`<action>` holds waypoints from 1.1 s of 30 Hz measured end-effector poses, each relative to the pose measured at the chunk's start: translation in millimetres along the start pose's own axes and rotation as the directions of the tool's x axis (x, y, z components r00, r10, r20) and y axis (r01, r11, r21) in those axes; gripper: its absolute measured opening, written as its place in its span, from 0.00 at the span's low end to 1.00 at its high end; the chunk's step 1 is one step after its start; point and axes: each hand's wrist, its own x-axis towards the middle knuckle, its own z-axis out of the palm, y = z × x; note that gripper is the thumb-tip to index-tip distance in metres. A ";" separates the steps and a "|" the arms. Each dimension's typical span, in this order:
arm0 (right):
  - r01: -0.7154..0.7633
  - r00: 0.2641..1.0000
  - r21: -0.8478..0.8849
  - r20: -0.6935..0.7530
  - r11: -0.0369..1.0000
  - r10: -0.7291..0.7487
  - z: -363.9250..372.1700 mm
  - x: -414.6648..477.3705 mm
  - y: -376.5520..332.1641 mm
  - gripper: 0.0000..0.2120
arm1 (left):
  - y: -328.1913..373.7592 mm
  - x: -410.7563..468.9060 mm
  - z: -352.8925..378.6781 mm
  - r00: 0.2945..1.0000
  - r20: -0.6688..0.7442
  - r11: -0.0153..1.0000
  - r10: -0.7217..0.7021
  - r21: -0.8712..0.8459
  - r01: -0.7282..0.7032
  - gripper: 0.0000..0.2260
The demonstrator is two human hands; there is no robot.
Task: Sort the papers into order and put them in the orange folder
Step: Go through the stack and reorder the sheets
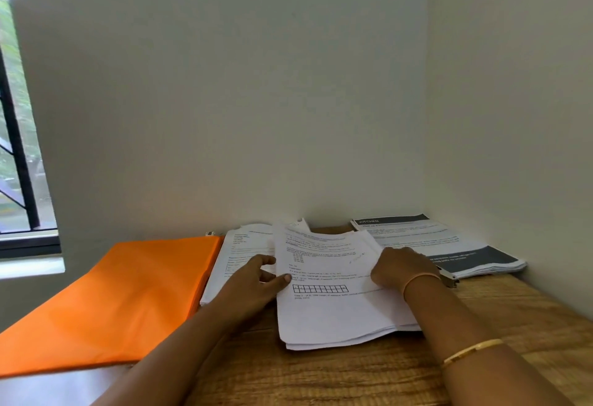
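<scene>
A: Start near. What worries you on the table (321, 373)?

B: The stack (333, 315), in the middle. Its sheets are fanned and uneven at the near edge. The left hand (253, 280) pinches the upper sheets at their left edge, thumb on top, fingers tucked behind. If it lifts from that one side, I think the loose lower sheets could slide out and scramble the order.

A: And the right hand (401, 267)?

B: It lies on the stack's right edge with the fingers bent out of sight. I can't tell whether it grips any sheets or only presses them down. If it only presses, a pull from the left could crease or tear the top page.

A: The folder (128, 296)?

B: Left of the stack, flat and shut. Nothing pokes out of it, so what it holds, if anything, I can't say. No paper has visibly gone in. Its near left corner seems to reach past the table edge, so a nudge might tip it off.

A: Farther back?

B: A second pile (237, 245) sits between the folder and the stack, partly under the stack. Pages could get mixed there. A metal clip (449, 279) lies just right of the right wrist, and a far pile (449, 242) headed KITCHEN sits in the right corner, apart.
</scene>
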 end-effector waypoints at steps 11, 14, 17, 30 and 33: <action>0.039 0.998 0.231 -0.050 0.972 -0.028 5.4 3.2 -1.8 0.26 | 19.7 8.0 32.2 0.995 -0.058 0.979 -0.083 -0.193 0.071 0.22; 0.044 0.997 0.391 -0.076 0.919 -0.015 5.2 2.5 -3.2 0.29 | 21.0 2.5 23.1 0.987 -0.158 0.976 -0.027 -0.216 -0.008 0.24; 0.090 0.996 0.740 -0.072 0.667 -0.055 -0.1 -2.7 -9.8 0.28 | 18.6 -4.8 11.0 0.957 -0.281 0.962 0.074 -0.234 -0.143 0.25; 0.584 0.803 0.811 -0.570 0.041 -0.172 -24.0 -58.1 -33.6 0.07 | 13.4 -23.7 -10.4 0.741 -0.598 0.848 0.306 -0.182 -0.498 0.22; 0.523 0.841 0.851 -0.505 0.054 -0.193 -19.1 -55.3 -33.1 0.07 | 6.5 -21.0 -11.6 0.783 -0.552 0.870 0.288 -0.191 -0.454 0.23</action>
